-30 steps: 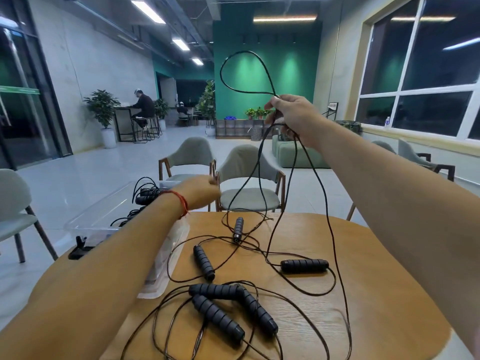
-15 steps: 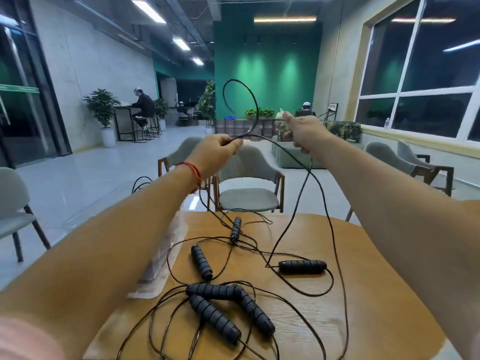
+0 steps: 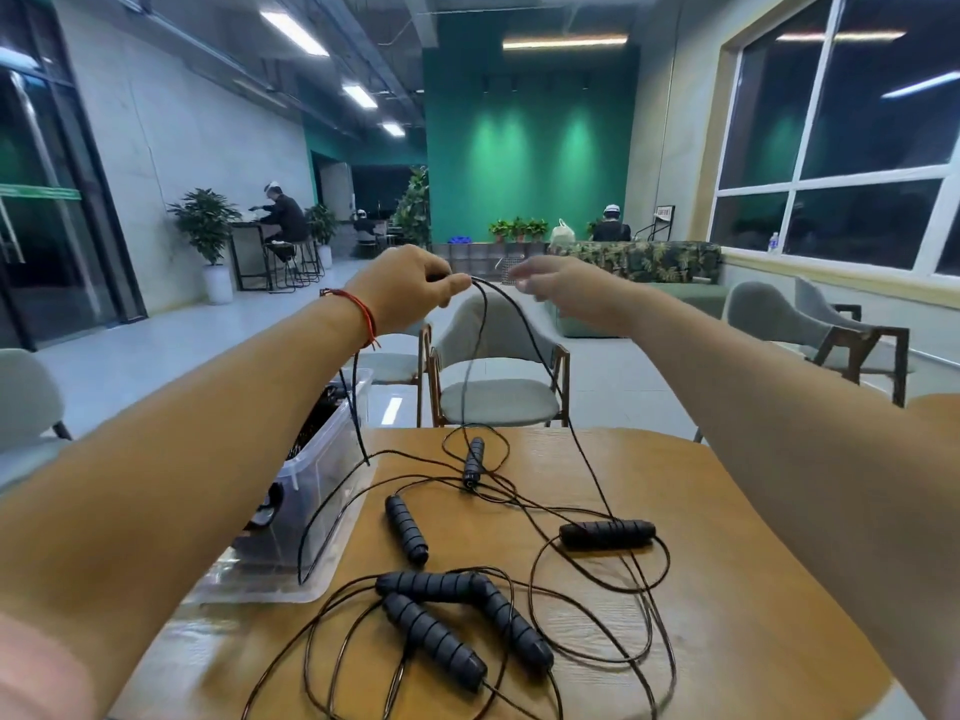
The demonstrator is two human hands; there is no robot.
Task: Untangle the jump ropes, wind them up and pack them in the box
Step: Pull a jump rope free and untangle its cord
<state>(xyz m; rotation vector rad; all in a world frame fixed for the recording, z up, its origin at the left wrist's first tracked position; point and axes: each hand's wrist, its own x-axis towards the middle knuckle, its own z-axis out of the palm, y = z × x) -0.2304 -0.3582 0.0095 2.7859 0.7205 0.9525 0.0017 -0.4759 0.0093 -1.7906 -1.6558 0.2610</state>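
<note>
A person untangles jump ropes (image 3: 426, 587) at a round wooden desk (image 3: 727, 589), both arms stretched out above it. Under the left forearm, a clear plastic box (image 3: 337, 459) sits at the desk's edge with dark coils inside. The left hand (image 3: 410, 288) is raised and pinches a thin black cord (image 3: 538, 350) between thumb and forefinger. From that pinch, strands drop toward the desk. The right hand (image 3: 571, 293), level with it and just beside the pinch, is blurred, its fingers loose and holding nothing. Below the hands the remaining cords sprawl in overlapping loops. One ribbed handle (image 3: 608, 533) lies crosswise under the right forearm. A slimmer one (image 3: 474, 459), straight below the hands, points away from the person. Another (image 3: 406, 530) slants below the left wrist. Three more (image 3: 434, 641) cluster nearest the person, one crosswise and two diagonal. A red string (image 3: 366, 311) circles the left wrist.
</note>
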